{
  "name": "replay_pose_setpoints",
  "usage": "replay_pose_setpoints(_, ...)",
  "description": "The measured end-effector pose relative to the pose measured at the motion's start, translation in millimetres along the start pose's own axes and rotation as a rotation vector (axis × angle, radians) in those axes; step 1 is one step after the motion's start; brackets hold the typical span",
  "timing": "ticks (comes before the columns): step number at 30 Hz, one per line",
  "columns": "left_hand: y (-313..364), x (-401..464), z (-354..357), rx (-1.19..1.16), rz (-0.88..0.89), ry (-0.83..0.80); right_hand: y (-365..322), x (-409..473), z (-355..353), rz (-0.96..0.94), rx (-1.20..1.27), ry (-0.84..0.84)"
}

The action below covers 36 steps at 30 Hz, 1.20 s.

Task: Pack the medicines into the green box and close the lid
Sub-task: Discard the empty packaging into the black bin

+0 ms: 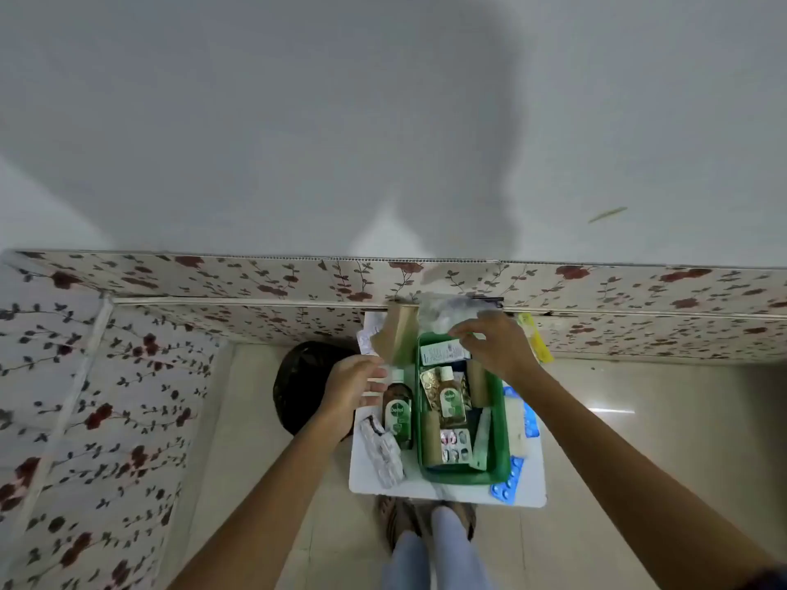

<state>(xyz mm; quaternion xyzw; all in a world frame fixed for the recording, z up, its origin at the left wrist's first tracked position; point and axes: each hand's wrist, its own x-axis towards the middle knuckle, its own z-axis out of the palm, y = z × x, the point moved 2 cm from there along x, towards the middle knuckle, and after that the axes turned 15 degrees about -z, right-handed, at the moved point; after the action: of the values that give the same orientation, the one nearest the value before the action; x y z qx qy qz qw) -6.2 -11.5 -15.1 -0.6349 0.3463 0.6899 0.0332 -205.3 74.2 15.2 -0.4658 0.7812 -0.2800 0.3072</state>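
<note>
Green box (502,427) sits open on a small white surface (447,491), long side running away from the person; inside it: a Dettol bottle (450,402), a gold blister strip (431,387), a pill strip with red capsules (455,445), two tan rolls, and a white carton (443,354) at the far end. Outside, left of the box: a second Dettol bottle (398,413) lying flat and silver blister strips (383,453); blue blister strips (509,483) at the box's right. Right hand (498,344) reaches over the far end, fingers pinched on the white carton; left hand (355,387) hovers palm-in beside the outer bottle, fingers loose, grasping nothing.
</note>
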Motion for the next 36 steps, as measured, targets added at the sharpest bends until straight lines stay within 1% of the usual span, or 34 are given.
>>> replay_pose_setpoints(2,0.4,26.9,1.5,0.045,0.063,0.102,19.1,25.6,13.4,-0.044,-0.188,-0.065)
replay_pose_setpoints(4,-3.6,48.0,1.1,0.115,0.13,0.157,35.4,44.2,26.4,-0.048,-0.307,-0.207)
replay_pose_setpoints(7,-3.6,75.7,5.1,0.291,0.258,0.203,60.0,61.0,43.3,-0.024,-0.359,-0.383)
replay_pose_setpoints(8,-2.0,83.5,7.9,0.346,0.292,0.203,63.5,63.6,46.7,-0.018,-0.353,-0.403)
replay_pose_setpoints(9,-1.5,90.2,10.4,0.403,0.325,0.203,64.9,63.2,49.8,-0.027,-0.322,-0.378)
replay_pose_setpoints(10,-0.9,93.9,13.2,0.469,0.352,0.203,63.4,60.4,50.9,-0.049,-0.3,-0.317)
replay_pose_setpoints(12,-3.1,102.9,22.2,0.598,0.41,0.199,61.7,52.9,51.0,-0.133,-0.255,-0.147)
replay_pose_setpoints(14,-5.9,109.7,29.9,0.708,0.466,0.202,58.9,43.5,46.9,-0.212,-0.205,-0.012)
replay_pose_setpoints(18,-1.9,128.3,37.5,0.889,0.509,0.264,55.2,34.8,23.2,-0.255,-0.113,0.275)
replay_pose_setpoints(21,-0.1,135.6,42.6,0.998,0.531,0.334,54.8,30.9,4.6,-0.279,-0.106,0.428)
replay_pose_setpoints(23,1.9,132.6,43.1,0.93,0.59,0.425,51.4,29.9,-1.8,-0.266,-0.078,0.492)
replay_pose_setpoints(25,4.6,123.6,37.1,0.721,0.646,0.519,44.6,29.5,-4.3,-0.251,-0.033,0.534)
replay_pose_setpoints(26,4.5,117.5,29.3,0.588,0.642,0.555,39.0,30.1,-2.2,-0.246,0.001,0.548)
replay_pose_setpoints(28,-0.9,106.2,3.1,0.315,0.565,0.593,22.9,32.5,8.6,-0.235,0.105,0.564)
replay_pose_setpoints(30,-11.2,96.6,-24.9,0.068,0.456,0.591,3.8,35.0,25.1,-0.227,0.242,0.56)
replay_pose_setpoints(32,-25.2,88.0,-50.1,-0.192,0.378,0.507,-17.6,38.6,55.2,-0.217,0.403,0.49)
replay_pose_setpoints(34,-40.7,80.2,-74.2,-0.385,0.294,0.421,-40.9,42.6,104.0,-0.194,0.518,0.338)
replay_pose_setpoints(36,-54.2,76.2,-92.2,-0.506,0.219,0.364,-61.5,44.1,157.4,-0.174,0.563,0.161)
